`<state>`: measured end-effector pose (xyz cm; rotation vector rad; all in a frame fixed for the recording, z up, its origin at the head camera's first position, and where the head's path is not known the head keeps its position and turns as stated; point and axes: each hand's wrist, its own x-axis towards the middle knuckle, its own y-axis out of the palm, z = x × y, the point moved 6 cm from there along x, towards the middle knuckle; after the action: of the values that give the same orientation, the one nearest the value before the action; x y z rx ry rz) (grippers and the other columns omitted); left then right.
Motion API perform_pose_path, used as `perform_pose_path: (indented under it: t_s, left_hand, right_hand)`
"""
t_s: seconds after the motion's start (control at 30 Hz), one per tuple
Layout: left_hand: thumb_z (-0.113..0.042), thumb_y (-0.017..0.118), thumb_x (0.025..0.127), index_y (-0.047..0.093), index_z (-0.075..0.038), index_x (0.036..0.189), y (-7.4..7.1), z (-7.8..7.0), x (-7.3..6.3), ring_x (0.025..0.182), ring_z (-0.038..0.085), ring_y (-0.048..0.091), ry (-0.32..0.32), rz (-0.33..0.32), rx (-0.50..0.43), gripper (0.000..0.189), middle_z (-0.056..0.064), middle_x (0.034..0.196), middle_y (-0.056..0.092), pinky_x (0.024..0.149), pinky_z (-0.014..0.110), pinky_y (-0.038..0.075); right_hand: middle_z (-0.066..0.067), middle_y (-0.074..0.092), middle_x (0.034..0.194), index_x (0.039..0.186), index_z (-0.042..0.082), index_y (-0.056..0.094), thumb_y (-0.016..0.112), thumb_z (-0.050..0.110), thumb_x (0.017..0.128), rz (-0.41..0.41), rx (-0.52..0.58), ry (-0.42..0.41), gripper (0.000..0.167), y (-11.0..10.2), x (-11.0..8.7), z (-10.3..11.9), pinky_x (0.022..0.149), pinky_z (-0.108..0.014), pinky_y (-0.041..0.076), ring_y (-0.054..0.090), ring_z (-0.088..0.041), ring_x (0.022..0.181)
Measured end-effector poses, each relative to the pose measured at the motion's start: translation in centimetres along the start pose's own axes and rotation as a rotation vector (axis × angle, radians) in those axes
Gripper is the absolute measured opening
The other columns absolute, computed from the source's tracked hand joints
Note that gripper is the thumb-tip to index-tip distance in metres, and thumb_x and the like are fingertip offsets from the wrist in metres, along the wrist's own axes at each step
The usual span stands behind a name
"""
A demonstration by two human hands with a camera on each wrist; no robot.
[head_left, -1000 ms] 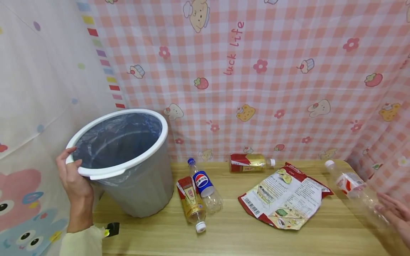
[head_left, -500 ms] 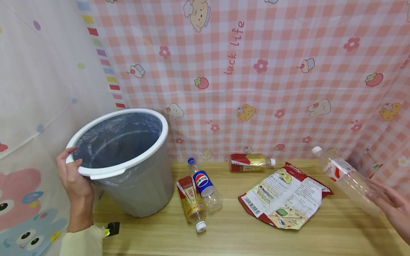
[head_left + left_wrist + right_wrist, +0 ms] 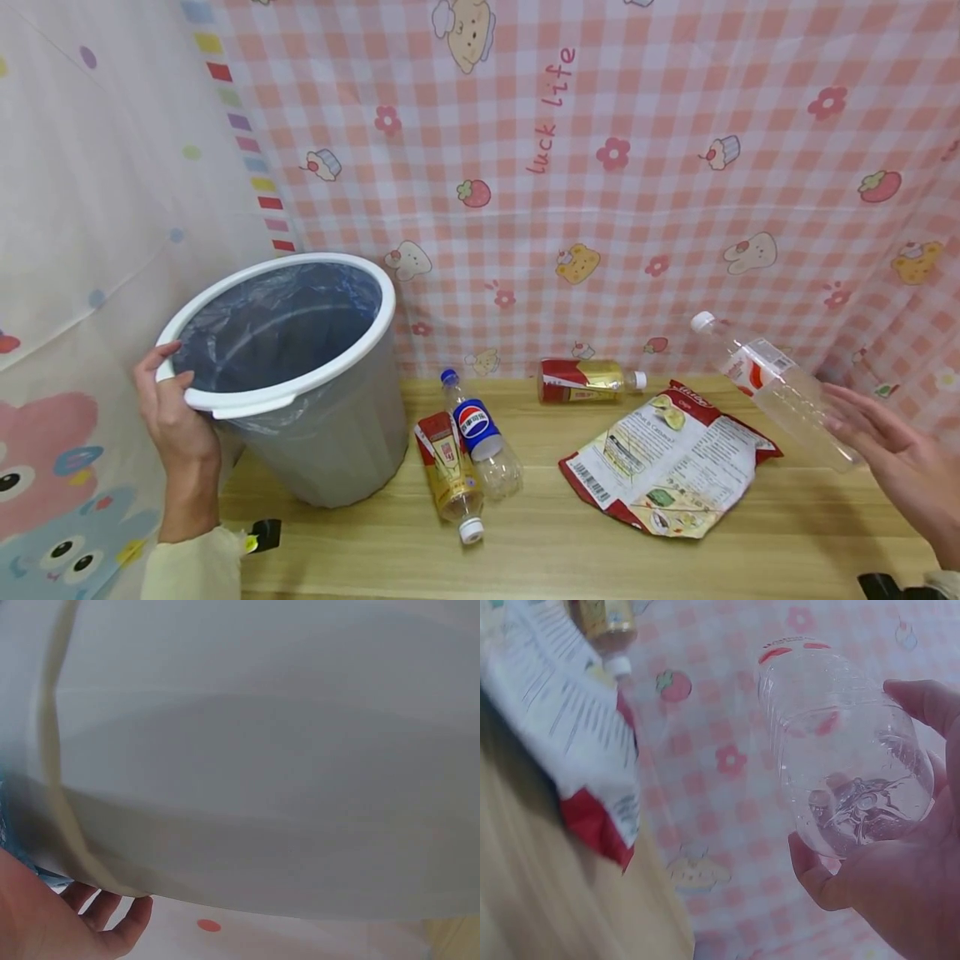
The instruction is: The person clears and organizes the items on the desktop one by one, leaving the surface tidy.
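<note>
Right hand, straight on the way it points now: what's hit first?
Likely the pink checkered cloth, met by the white cap of the clear bottle in the right hand. The chip bag looks lower and off to the left, though depth is hard to judge.

"What's cut off?"
"L wrist cam: bin (image 3: pixel 262 765) overruns frame; L hand (image 3: pixel 52 921) cropped at left edge."
"R wrist cam?"
"Chip bag (image 3: pixel 562 712) cropped, print blurry; R hand (image 3: pixel 907 881) cropped too, clear bottle's (image 3: pixel 840 742) neck end hidden."
</note>
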<state>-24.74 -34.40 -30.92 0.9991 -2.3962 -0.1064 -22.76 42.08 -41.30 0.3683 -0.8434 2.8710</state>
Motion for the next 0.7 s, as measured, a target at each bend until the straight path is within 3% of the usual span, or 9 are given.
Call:
perform_pose_path:
  t_s: [0.07, 0.13, 0.2, 0.27, 0.33, 0.4, 0.43, 0.5, 0.7]
  left_hand:
    - [-0.01, 0.037, 0.093, 0.058, -0.015, 0.124, 0.0, -0.1, 0.0, 0.104, 0.014, 0.051, 0.0, 0.001, 0.012, 0.038, 0.001, 0.122, 0.053, 0.083, 0.02, 0.039]
    - [-0.01, 0.037, 0.093, 0.058, -0.015, 0.124, 0.0, -0.1, 0.0, 0.104, 0.014, 0.051, 0.002, -0.001, 0.012, 0.038, 0.001, 0.121, 0.053, 0.083, 0.02, 0.039]
    - [-0.009, 0.037, 0.093, 0.059, -0.015, 0.123, 0.0, -0.1, 0.0, 0.103, 0.015, 0.052, 0.002, -0.008, -0.001, 0.038, 0.002, 0.12, 0.054, 0.082, 0.02, 0.039]
    - [-0.009, 0.037, 0.093, 0.059, -0.014, 0.123, 0.0, -0.1, 0.0, 0.103, 0.015, 0.052, 0.002, -0.011, -0.01, 0.038, 0.002, 0.12, 0.054, 0.082, 0.021, 0.039]
    - [-0.009, 0.037, 0.093, 0.059, -0.014, 0.123, 0.0, -0.1, 0.0, 0.103, 0.015, 0.052, 0.002, -0.013, -0.012, 0.038, 0.002, 0.12, 0.053, 0.083, 0.021, 0.039]
    - [-0.009, 0.037, 0.093, 0.059, -0.014, 0.123, 0.0, -0.1, 0.0, 0.104, 0.014, 0.051, 0.001, -0.011, -0.002, 0.038, 0.002, 0.121, 0.053, 0.083, 0.021, 0.039]
    - [-0.01, 0.037, 0.093, 0.059, -0.014, 0.123, 0.0, -0.1, 0.0, 0.104, 0.014, 0.051, 0.002, -0.011, 0.005, 0.038, 0.001, 0.121, 0.053, 0.084, 0.02, 0.038]
    - [-0.009, 0.037, 0.093, 0.06, -0.014, 0.123, 0.0, -0.1, 0.0, 0.104, 0.014, 0.051, 0.003, -0.013, 0.001, 0.038, 0.002, 0.121, 0.053, 0.083, 0.02, 0.039]
    - [-0.009, 0.038, 0.092, 0.06, -0.013, 0.122, 0.0, -0.1, -0.1, 0.102, 0.014, 0.051, 0.008, -0.015, -0.026, 0.038, 0.002, 0.12, 0.053, 0.082, 0.02, 0.039]
  right_hand:
    - [0.023, 0.019, 0.158, 0.158, 0.029, 0.024, 0.045, 0.028, 0.106, 0.022, 0.004, 0.056, 0.055, 0.4, 0.4, 0.5, 0.121, -0.047, 0.002, 0.024, 0.019, 0.125]
    - [0.019, 0.015, 0.16, 0.158, 0.03, 0.022, 0.044, 0.032, 0.106, 0.049, 0.019, 0.081, 0.056, 0.8, 0.9, 1.1, 0.11, -0.069, -0.003, 0.019, 0.016, 0.13]
    - [0.016, 0.017, 0.161, 0.158, 0.03, 0.022, 0.044, 0.033, 0.106, 0.062, 0.016, 0.079, 0.057, 1.1, 1.3, 1.8, 0.108, -0.073, 0.0, 0.021, 0.015, 0.13]
    - [0.015, 0.021, 0.161, 0.158, 0.027, 0.024, 0.044, 0.03, 0.106, 0.071, 0.005, 0.041, 0.055, 1.4, 1.8, 2.6, 0.115, -0.063, 0.007, 0.027, 0.015, 0.128]
    - [0.017, 0.028, 0.158, 0.157, 0.025, 0.028, 0.045, 0.026, 0.106, 0.068, 0.0, 0.001, 0.054, 1.7, 2.2, 3.5, 0.119, -0.039, 0.021, 0.034, 0.017, 0.122]
    - [0.019, 0.033, 0.154, 0.156, 0.023, 0.031, 0.045, 0.023, 0.106, 0.071, 0.0, -0.036, 0.052, 2.1, 2.6, 4.4, 0.107, -0.016, 0.031, 0.039, 0.018, 0.118]
    - [0.018, 0.036, 0.154, 0.155, 0.019, 0.032, 0.045, 0.019, 0.106, 0.079, 0.04, -0.061, 0.051, 2.3, 2.8, 4.9, 0.099, -0.01, 0.034, 0.042, 0.016, 0.118]
    - [0.02, 0.042, 0.149, 0.154, 0.015, 0.035, 0.046, 0.015, 0.105, 0.087, 0.085, -0.096, 0.05, 2.8, 3.2, 6.0, 0.089, -0.006, 0.036, 0.045, 0.013, 0.119]
    - [0.022, 0.047, 0.144, 0.153, 0.013, 0.036, 0.046, 0.01, 0.104, 0.142, 0.114, -0.174, 0.049, 4.3, 4.3, 9.1, 0.087, -0.007, 0.039, 0.052, 0.011, 0.115]
